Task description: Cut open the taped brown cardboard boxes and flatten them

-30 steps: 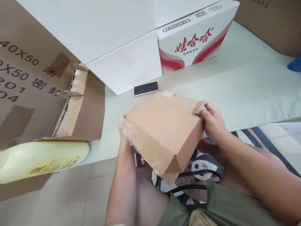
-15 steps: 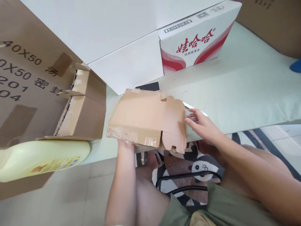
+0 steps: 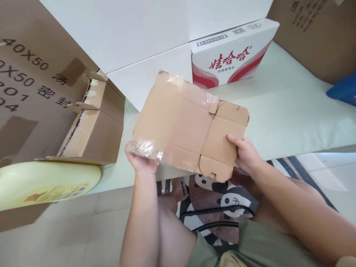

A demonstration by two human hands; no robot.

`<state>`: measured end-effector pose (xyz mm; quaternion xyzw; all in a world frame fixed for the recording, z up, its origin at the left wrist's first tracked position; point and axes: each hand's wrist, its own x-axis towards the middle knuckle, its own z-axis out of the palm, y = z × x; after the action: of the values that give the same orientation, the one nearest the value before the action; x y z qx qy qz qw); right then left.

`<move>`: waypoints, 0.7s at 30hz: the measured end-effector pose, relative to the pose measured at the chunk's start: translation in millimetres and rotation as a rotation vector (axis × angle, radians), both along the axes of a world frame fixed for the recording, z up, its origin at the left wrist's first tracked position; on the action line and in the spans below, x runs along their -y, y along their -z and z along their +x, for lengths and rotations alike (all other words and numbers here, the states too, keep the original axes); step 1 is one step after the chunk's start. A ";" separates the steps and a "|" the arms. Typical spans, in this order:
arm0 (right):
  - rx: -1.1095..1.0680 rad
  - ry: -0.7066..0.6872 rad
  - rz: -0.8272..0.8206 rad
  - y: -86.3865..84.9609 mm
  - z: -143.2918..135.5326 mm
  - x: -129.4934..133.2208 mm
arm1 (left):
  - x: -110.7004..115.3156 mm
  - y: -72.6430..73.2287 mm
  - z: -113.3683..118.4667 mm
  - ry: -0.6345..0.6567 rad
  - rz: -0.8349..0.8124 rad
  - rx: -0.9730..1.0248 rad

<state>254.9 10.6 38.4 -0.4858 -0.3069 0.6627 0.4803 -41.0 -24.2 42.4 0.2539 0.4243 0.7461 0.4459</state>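
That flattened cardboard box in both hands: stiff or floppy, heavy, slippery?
The flattened cardboard box probably stays fairly stiff across its panels but folds along its visible creases. Likely light: the left hand and right hand hold it up by its edges only. The glossy tape patches look slicker than the bare cardboard.

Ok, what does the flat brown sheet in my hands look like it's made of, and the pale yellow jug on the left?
The flat brown sheet looks like matte kraft cardboard, probably corrugated: fold creases, cut flaps, and glossy clear tape scraps on its edges. The left hand and right hand each grip a lower corner. The pale yellow jug seems to be smooth, slightly glossy plastic with a printed label.
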 end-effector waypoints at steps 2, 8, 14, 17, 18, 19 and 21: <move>0.041 0.057 0.068 1.0 5.6 -1.3 | -5.4 -7.6 8.0 -0.052 -0.034 -0.020; 0.268 -0.304 -0.048 0.8 14.8 12.3 | -22.3 -7.2 17.0 -0.237 -0.252 0.004; 0.302 -0.223 -0.042 -15.2 51.1 34.5 | -27.5 -16.0 25.8 -0.133 -0.357 0.112; 0.521 0.116 0.054 -30.7 106.6 44.1 | -26.3 -21.6 29.3 -0.004 -0.371 0.088; 0.616 0.201 0.098 -37.6 126.4 45.2 | -26.1 -22.1 29.4 0.011 -0.377 0.068; 0.737 0.270 0.108 -45.1 144.8 44.3 | -26.0 -21.9 29.1 0.022 -0.386 0.049; 0.990 0.370 0.065 -61.1 174.6 34.0 | -26.2 -20.5 27.4 0.046 -0.399 0.023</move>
<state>429.5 -23.4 99.4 -0.7715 -0.4264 0.2485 0.4016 -13.5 2.0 62.9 0.1615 0.5525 0.6398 0.5092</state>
